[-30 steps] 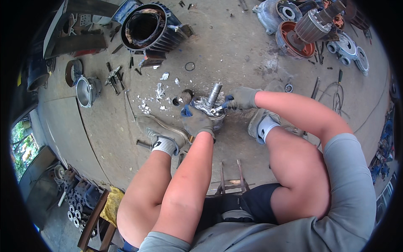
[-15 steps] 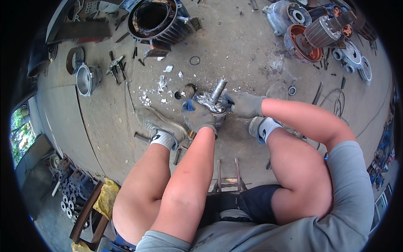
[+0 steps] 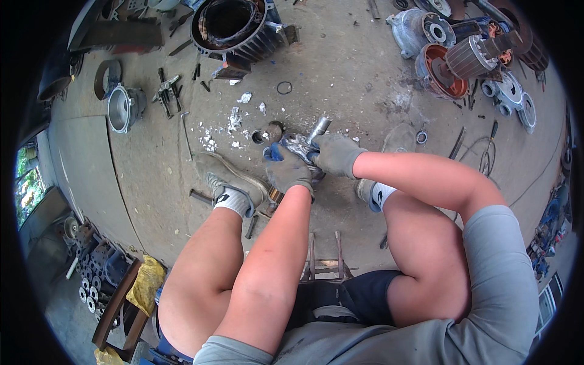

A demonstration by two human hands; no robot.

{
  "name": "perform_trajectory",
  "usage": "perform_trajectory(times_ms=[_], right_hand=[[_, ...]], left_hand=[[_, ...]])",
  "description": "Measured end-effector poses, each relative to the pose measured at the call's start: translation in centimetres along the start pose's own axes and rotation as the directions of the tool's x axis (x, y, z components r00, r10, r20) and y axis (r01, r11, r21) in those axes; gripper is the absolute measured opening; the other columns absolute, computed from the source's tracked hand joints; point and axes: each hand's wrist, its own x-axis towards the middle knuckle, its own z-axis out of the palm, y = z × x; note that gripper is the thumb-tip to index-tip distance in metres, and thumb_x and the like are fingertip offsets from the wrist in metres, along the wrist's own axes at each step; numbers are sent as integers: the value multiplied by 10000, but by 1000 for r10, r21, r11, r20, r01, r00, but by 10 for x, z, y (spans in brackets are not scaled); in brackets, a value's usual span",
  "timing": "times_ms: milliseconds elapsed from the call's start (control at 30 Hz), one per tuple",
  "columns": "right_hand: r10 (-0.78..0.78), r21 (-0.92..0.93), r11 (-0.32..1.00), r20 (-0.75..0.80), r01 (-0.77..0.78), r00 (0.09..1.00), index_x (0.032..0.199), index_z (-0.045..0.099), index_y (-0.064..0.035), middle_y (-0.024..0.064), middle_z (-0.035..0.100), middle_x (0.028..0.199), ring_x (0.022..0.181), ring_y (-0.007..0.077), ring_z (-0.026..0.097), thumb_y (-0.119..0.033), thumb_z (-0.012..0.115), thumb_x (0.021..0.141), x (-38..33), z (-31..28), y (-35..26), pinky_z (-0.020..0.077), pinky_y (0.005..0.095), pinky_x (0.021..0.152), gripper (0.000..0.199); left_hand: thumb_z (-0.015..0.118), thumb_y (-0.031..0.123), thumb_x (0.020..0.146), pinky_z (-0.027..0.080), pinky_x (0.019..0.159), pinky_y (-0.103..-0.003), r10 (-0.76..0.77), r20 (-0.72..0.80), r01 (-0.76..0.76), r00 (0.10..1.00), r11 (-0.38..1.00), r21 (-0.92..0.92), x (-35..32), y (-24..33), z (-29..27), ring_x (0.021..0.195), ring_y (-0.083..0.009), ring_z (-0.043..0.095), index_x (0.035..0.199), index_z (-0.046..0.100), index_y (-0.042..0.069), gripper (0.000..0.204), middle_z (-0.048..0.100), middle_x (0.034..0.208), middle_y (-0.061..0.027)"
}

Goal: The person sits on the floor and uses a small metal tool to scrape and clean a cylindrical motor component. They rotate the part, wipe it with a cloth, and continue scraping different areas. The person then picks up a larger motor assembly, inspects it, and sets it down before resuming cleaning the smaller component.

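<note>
Between my feet stands a metal part with a bare shaft (image 3: 319, 126) leaning up to the right and a crumpled, shiny silvery wrapping (image 3: 298, 145) round its base. My left hand (image 3: 288, 170), in a grey work glove with blue on the fingers, is closed against the near left side of this part. My right hand (image 3: 338, 156), gloved alike, lies over the right side, its fingers closed on the wrapping just below the shaft. Both palms hide much of the lower part. Just left of it sit dark ring-shaped pieces (image 3: 274, 130).
White scraps (image 3: 235, 119) litter the floor beyond my left shoe (image 3: 234, 173). A finned motor housing (image 3: 234, 27) stands at the back. Far right are a rotor (image 3: 471, 58) and grey covers. A puller (image 3: 166, 92) and a round flange (image 3: 125, 109) lie left.
My right hand has moved left and inward over the wrapped part, covering more of it. The shaft now tilts further right. My left hand has barely moved.
</note>
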Motion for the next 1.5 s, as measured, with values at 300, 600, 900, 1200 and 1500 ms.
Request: perform_trajectory(times_ms=[300, 600, 900, 1200, 1500], right_hand=[[0, -33, 999, 61, 2, 998, 1247, 697, 9, 267, 696, 1292, 1222, 410, 665, -332, 600, 948, -1, -4, -5, 504, 482, 1062, 464], [-41, 31, 999, 32, 40, 999, 1260, 674, 13, 273, 695, 1276, 1206, 415, 666, -309, 630, 902, -3, 0, 4, 498, 480, 1065, 483], [-4, 262, 965, 25, -3, 1000, 1194, 711, -35, 249, 723, 1225, 1175, 437, 671, -346, 527, 1012, -8, -34, 35, 497, 494, 1031, 405], [205, 421, 884, 45, -205, 978, 1089, 702, 0, 132, 693, 940, 895, 249, 629, -712, 524, 994, -17, -52, 40, 492, 417, 837, 739], [375, 408, 847, -6, -340, 927, 979, 748, -46, 42, 671, 779, 732, 154, 602, -609, 649, 973, -50, -56, 58, 481, 315, 734, 572]], left_hand=[[548, 532, 1022, 519, 1014, -504, -13, -7, 13, 1000, 1000, 19, -2, 2, -3, 1175, -443, 675, 1338, 589, -61, 673, 690, 1257, -294], [572, 441, 1032, 508, 1006, -485, -1, 3, 1, 1000, 999, -35, 1, -2, 2, 1163, -444, 676, 1270, 632, -67, 564, 715, 1216, -286], [511, 444, 1058, 480, 1057, -524, 232, 558, -455, 797, 838, 301, 64, -2, -49, 1264, -501, 606, 1330, 596, -85, 601, 636, 1322, -364], [847, 300, 843, 528, 1077, -473, 397, 898, -940, 190, -191, 283, 147, 73, -142, 1259, -407, 620, 1624, 374, 219, 917, 461, 1586, -186], [785, 180, 841, 553, 1018, -459, 531, 842, -994, -101, -86, -66, 205, 25, -30, 1212, -376, 637, 1484, 544, 201, 687, 588, 1383, -162]])
